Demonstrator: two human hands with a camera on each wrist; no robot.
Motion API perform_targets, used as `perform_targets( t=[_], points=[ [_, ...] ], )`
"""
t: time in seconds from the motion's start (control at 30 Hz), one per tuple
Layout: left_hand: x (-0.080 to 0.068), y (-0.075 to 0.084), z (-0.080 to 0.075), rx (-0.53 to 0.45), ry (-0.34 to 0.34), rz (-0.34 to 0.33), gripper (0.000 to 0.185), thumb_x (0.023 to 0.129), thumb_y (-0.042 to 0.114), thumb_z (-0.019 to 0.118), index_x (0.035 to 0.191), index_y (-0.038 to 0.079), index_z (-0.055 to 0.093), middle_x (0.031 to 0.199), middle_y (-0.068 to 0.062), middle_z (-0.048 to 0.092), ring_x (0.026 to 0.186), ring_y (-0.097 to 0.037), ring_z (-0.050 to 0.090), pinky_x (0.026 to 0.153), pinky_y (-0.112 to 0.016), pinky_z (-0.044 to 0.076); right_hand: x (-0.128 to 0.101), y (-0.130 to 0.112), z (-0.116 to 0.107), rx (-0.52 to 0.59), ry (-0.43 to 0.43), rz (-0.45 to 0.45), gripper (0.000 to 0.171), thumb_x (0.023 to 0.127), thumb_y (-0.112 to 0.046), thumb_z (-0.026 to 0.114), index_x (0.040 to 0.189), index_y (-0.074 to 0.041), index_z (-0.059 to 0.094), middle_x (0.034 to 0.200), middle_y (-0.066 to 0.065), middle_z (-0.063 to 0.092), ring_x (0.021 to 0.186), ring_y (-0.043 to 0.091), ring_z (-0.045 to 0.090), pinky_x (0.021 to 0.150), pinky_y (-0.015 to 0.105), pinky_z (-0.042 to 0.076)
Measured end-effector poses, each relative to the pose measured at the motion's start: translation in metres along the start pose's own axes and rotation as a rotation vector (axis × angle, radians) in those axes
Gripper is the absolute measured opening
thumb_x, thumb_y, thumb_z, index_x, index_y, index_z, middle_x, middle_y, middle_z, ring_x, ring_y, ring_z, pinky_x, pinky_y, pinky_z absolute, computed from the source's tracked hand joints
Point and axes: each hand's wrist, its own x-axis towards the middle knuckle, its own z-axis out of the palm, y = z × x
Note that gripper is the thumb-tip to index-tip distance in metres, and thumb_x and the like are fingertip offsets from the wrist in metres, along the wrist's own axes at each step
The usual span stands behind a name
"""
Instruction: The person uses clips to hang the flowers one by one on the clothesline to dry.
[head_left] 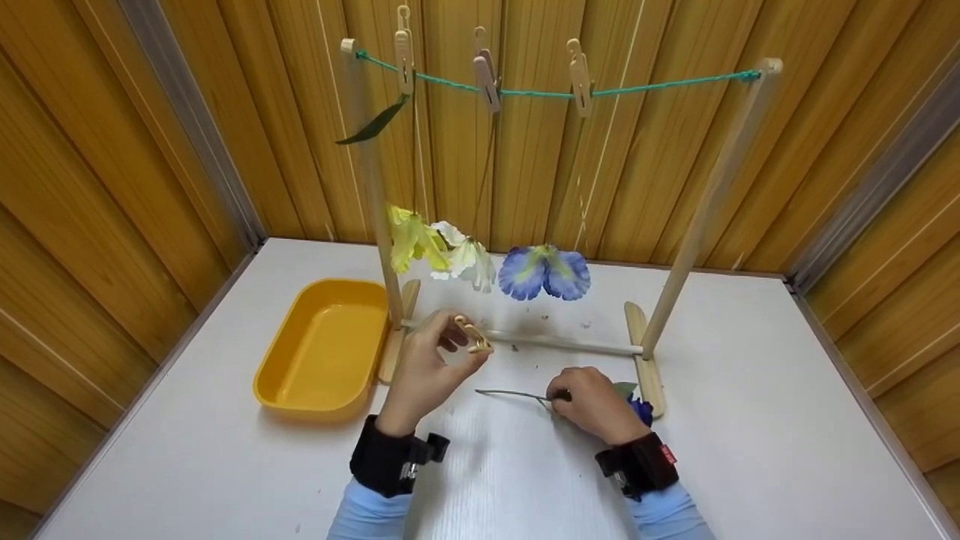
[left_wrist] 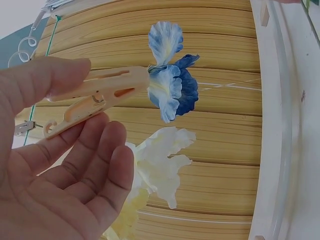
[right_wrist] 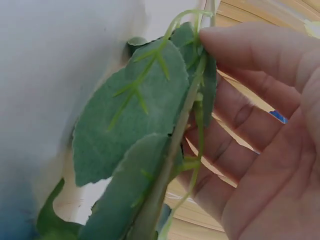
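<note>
Clothespin (left_wrist: 95, 95), pale wood, pinched between thumb and fingers of the left hand (head_left: 431, 367), raised just above the table (head_left: 750, 420) near the rack's base rail; remaining fingers loosely spread. Flower stem (head_left: 510, 393), artificial, lying on the table at near centre, its leafy middle gripped by the right hand (head_left: 596, 405), fingers curled round stem and leaves (right_wrist: 130, 130); its blue bloom (head_left: 642, 410) shows just right of that hand. Drying rack (head_left: 697, 225), wooden, with green cord (head_left: 660, 85) carrying three pins, from which yellow (head_left: 409, 238), white (head_left: 469, 259) and blue flowers (head_left: 545, 272) hang head down, evidently pegged by their stems. Yellow tray (head_left: 322, 349), far left of the hands.
</note>
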Motion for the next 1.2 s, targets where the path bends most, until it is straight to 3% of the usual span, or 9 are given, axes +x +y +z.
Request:
perform_targets(
  t=[0.17, 0.33, 0.6, 0.73, 0.87, 1.03, 1.2],
  points=[
    [-0.001, -0.001, 0.0, -0.002, 0.001, 0.006, 0.03, 0.085, 0.014, 0.086, 0.104, 0.005, 0.066, 0.092, -0.004, 0.068, 0.084, -0.025, 0.065, 0.074, -0.034, 0.057, -0.001, -0.002, -0.004, 0.024, 0.028, -0.024, 0.012, 0.081, 0.003, 0.075, 0.082, -0.008, 0.077, 0.084, 0.0, 0.071, 0.082, 0.018, 0.066, 0.075, 0.036, 0.055],
    [0.001, -0.002, 0.0, -0.013, -0.002, 0.022, 0.029, 0.085, 0.01, 0.085, 0.106, 0.003, 0.065, 0.092, -0.006, 0.068, 0.084, -0.031, 0.066, 0.074, -0.037, 0.057, -0.003, -0.004, -0.012, 0.072, 0.077, -0.033, 0.013, 0.081, 0.006, 0.072, 0.082, -0.007, 0.073, 0.083, -0.002, 0.067, 0.079, 0.013, 0.061, 0.071, 0.031, 0.052],
    [0.0, -0.001, -0.001, -0.023, 0.015, 0.007, 0.039, 0.087, 0.012, 0.084, 0.117, 0.003, 0.061, 0.093, -0.004, 0.07, 0.084, -0.022, 0.065, 0.074, -0.028, 0.054, -0.004, -0.009, -0.023, 0.178, 0.143, -0.025, 0.019, 0.084, 0.006, 0.067, 0.097, -0.006, 0.073, 0.089, 0.003, 0.07, 0.079, 0.011, 0.06, 0.071, 0.029, 0.053],
    [0.0, 0.0, -0.003, -0.026, 0.013, 0.019, 0.038, 0.087, 0.014, 0.084, 0.117, 0.004, 0.062, 0.092, -0.002, 0.07, 0.083, -0.019, 0.065, 0.073, -0.033, 0.056, -0.006, -0.009, -0.027, 0.241, 0.17, -0.029, 0.018, 0.087, 0.007, 0.066, 0.098, -0.005, 0.074, 0.09, 0.006, 0.073, 0.079, 0.01, 0.063, 0.071, 0.027, 0.054],
    [-0.002, 0.004, -0.001, -0.035, 0.018, 0.019, 0.036, 0.086, 0.008, 0.084, 0.115, 0.003, 0.063, 0.091, -0.002, 0.07, 0.083, -0.018, 0.066, 0.075, -0.036, 0.058, -0.009, -0.008, -0.029, 0.282, 0.214, -0.036, 0.013, 0.089, 0.006, 0.069, 0.095, -0.005, 0.073, 0.086, 0.001, 0.071, 0.076, 0.008, 0.061, 0.067, 0.024, 0.053],
    [0.003, 0.015, 0.002, -0.034, 0.006, 0.02, 0.031, 0.083, 0.003, 0.083, 0.109, 0.005, 0.065, 0.093, -0.003, 0.069, 0.085, -0.019, 0.066, 0.078, -0.035, 0.058, -0.01, -0.005, -0.032, 0.326, 0.275, -0.048, 0.008, 0.091, 0.004, 0.071, 0.094, -0.003, 0.074, 0.083, -0.003, 0.071, 0.073, 0.006, 0.062, 0.066, 0.023, 0.053],
    [0.02, 0.036, 0.005, -0.012, -0.063, 0.049, 0.03, 0.084, 0.003, 0.084, 0.107, 0.003, 0.065, 0.096, -0.006, 0.066, 0.089, -0.02, 0.067, 0.083, -0.034, 0.059, -0.009, -0.003, -0.043, 0.337, 0.332, -0.061, 0.007, 0.092, 0.003, 0.072, 0.094, -0.004, 0.075, 0.084, -0.003, 0.071, 0.073, 0.007, 0.062, 0.065, 0.022, 0.052]
  ],
)
